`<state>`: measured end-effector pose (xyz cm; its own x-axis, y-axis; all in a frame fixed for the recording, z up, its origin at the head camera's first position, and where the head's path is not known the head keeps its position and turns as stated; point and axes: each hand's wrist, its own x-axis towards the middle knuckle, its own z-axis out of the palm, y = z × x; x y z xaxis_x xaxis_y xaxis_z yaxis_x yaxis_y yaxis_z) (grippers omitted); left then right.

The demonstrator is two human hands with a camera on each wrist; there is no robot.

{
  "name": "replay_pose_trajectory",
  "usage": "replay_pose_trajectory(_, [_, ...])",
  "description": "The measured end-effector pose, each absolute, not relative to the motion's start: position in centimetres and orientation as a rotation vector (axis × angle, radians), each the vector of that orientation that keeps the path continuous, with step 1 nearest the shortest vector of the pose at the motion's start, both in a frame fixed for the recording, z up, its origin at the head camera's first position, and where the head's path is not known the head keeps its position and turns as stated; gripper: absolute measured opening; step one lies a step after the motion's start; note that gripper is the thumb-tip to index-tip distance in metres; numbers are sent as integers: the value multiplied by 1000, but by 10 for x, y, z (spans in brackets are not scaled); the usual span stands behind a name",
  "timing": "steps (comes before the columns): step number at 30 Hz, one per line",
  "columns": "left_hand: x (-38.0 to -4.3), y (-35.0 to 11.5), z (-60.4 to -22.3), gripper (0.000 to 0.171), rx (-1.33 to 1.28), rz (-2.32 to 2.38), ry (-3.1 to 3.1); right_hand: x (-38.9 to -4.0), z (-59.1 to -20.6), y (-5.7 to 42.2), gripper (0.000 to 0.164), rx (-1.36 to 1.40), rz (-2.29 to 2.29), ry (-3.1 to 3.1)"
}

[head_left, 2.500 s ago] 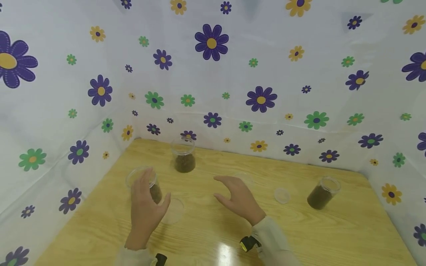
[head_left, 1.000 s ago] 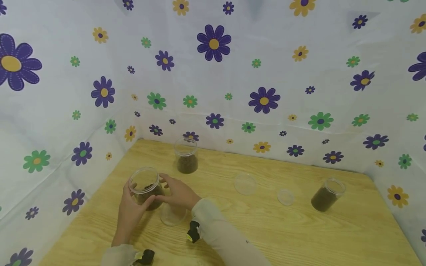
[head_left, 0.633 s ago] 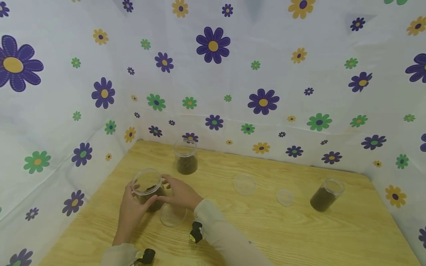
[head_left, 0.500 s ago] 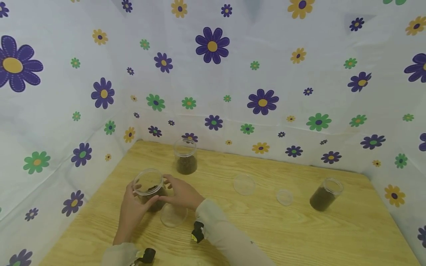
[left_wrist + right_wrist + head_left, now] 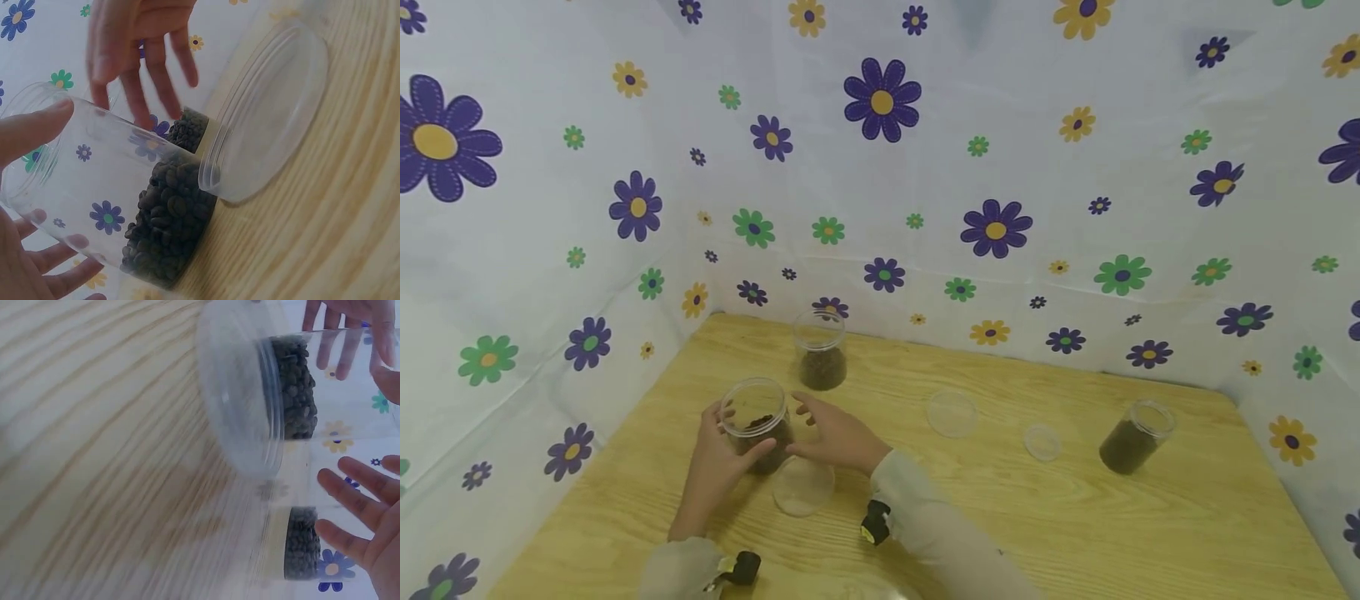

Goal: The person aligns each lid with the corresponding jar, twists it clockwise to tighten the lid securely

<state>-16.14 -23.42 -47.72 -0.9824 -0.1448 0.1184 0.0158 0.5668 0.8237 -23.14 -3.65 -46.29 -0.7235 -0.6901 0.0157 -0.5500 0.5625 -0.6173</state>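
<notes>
A clear wide-mouthed jar (image 5: 767, 442), part filled with dark coffee beans (image 5: 169, 212), stands upright and uncapped on the left of the table. My left hand (image 5: 715, 462) holds it from the left, thumb on the near side and fingers round the far side. To the right of the jar is my right hand (image 5: 842, 437), its fingers spread and loosely bent; in the right wrist view a gap shows between the fingers (image 5: 340, 487) and the jar. A round clear lid (image 5: 803, 487) lies on the wood just in front of the jar.
Behind stands a second open jar of beans (image 5: 822, 354). A slimmer jar with dark contents (image 5: 1131, 442) is at the far right. A large clear lid (image 5: 952, 414) and a small one (image 5: 1042, 442) lie mid-table (image 5: 1037, 517). Flowered cloth (image 5: 917, 167) encloses the table's back and sides.
Both hands came to the jar from apart and held it. The jar has shifted a little to the right. Since then my right hand has let go and drawn slightly away.
</notes>
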Motion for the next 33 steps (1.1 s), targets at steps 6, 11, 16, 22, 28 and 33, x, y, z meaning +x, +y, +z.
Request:
replay_pose_trajectory(6, [-165,-235,-479,112,44,-1462,-2598,-220,-468,-27,85,-1129,-535,2665])
replay_pose_trajectory(11, [-168,-238,-484,109,49,-1517,-2559,-208,-478,-32,95,-1286,-187,2710])
replay_pose_trajectory(16, [-168,-238,-489,105,75,-1568,-2542,-200,-486,-38,102,-1314,-69,2756])
replay_pose_trajectory(22, [-168,-234,-497,104,90,-1594,-2487,-196,-488,-41,103,-1282,-12,2801])
replay_pose_trajectory(28, [-169,-233,-501,106,94,-1586,-2454,-195,-484,-42,100,-1279,24,2807])
replay_pose_trajectory(33, [-169,-231,-504,108,95,-1563,-2432,-197,-482,-39,98,-1268,51,2794])
